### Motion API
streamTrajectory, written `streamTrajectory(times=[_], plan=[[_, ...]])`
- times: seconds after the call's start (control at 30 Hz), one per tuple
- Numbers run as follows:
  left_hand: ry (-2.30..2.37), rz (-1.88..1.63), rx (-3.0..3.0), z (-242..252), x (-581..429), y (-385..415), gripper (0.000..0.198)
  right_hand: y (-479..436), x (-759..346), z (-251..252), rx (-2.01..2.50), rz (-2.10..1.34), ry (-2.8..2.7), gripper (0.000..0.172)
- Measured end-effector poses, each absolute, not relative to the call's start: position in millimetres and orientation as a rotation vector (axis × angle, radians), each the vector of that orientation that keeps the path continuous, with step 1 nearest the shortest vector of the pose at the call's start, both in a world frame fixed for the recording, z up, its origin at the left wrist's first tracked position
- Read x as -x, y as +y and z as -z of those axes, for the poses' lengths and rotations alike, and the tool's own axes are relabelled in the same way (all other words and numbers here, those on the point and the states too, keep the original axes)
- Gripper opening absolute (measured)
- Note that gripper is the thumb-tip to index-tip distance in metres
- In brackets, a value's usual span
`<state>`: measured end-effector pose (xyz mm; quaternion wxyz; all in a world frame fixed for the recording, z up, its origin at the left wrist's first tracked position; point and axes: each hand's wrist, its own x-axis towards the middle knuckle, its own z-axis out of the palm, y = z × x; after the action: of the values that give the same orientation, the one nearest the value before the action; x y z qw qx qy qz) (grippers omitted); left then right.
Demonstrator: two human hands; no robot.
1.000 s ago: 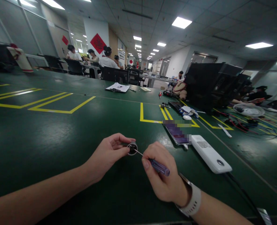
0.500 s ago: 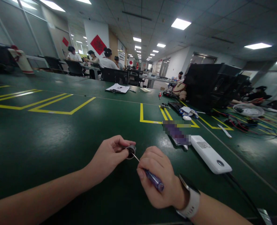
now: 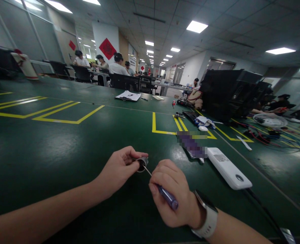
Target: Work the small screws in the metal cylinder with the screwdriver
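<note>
Between the thumb and fingers of my left hand [image 3: 123, 166] is a small round metal part [image 3: 143, 164], hollow and dark inside, its open end turned toward my right hand. My right hand [image 3: 169, 191] is closed around a screwdriver [image 3: 168, 197] with a translucent purple-blue handle. The thin shaft points up and left, and its tip reaches into the hollow of the metal part. Exactly what the tip touches inside is hidden. Both hands are just above the green table [image 3: 89, 145].
Right of my hands lie a pixelated phone-like object [image 3: 192, 144] and a white corded box [image 3: 228, 167]. Beyond are a white oval object [image 3: 203, 128], a second small metal part [image 3: 177, 115] and a clipboard with paper [image 3: 128, 95]. Black equipment [image 3: 223, 95] and loose wires [image 3: 274, 134] occupy the right.
Almost nothing differs. The whole view has shifted very slightly; both hands keep their hold, and the screwdriver tip stays in the metal part.
</note>
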<state>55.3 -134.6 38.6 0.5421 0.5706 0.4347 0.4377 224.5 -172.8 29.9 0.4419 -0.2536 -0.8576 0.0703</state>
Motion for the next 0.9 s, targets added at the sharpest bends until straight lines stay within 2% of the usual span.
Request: streamTrajectory(times=[0.57, 0.83, 0.9], plan=[[1.098, -1.021, -1.354, -42.1, -54.0, -129.1, 0.009, -174.4, -227.7, -29.7, 0.61, -0.194, -2.081, 0.013], [1.103, -0.998, -1.377, -46.6, -40.1, -108.3, 0.046, -171.1, -226.9, -36.3, 0.835, -0.428, -1.904, 0.009], [1.119, -0.986, -1.494, -43.4, -33.7, -95.2, 0.048, -164.3, -225.3, -36.2, 0.948, -0.551, -1.83, 0.011]])
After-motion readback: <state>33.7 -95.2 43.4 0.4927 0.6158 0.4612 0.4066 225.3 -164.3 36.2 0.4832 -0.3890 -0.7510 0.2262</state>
